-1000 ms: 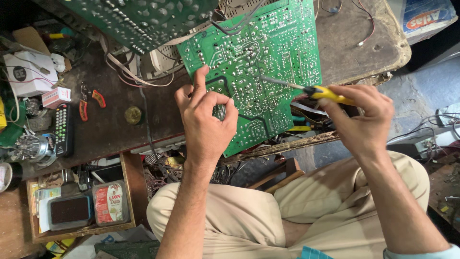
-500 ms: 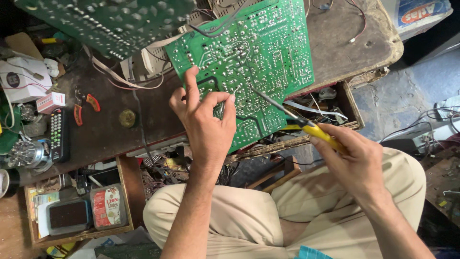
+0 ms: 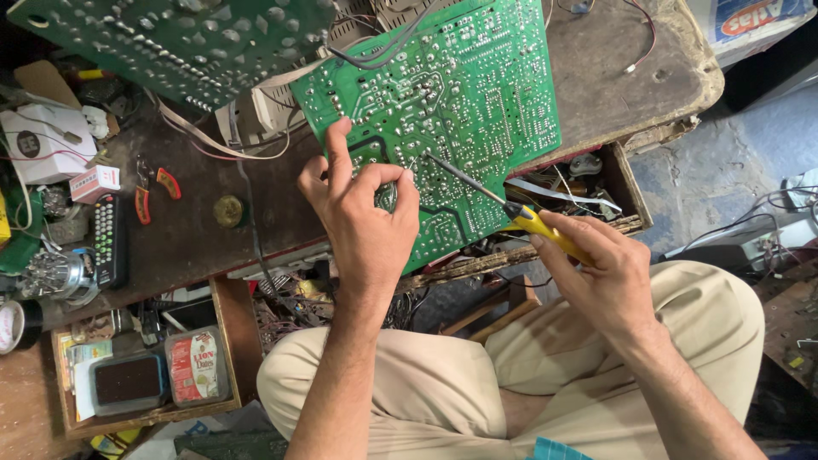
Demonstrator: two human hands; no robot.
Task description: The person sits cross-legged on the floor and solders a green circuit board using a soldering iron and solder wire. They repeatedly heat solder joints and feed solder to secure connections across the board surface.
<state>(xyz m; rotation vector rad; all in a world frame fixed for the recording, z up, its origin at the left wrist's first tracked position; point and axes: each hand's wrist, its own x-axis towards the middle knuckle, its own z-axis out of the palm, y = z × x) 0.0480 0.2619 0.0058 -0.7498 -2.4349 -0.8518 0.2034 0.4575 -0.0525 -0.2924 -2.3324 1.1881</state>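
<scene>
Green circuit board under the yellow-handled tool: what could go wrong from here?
The tool tip sits right beside the left hand's fingertips, so a slip could jab them. The green circuit board overhangs the bench edge above the open drawer, so pressure may tip it. The right hand grips only the handle end, which may weaken control.

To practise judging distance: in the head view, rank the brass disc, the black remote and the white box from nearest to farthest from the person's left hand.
From the left hand:
1. Brass disc, on the bench just left of it.
2. Black remote, further left.
3. White box, far left, higher up.
</scene>
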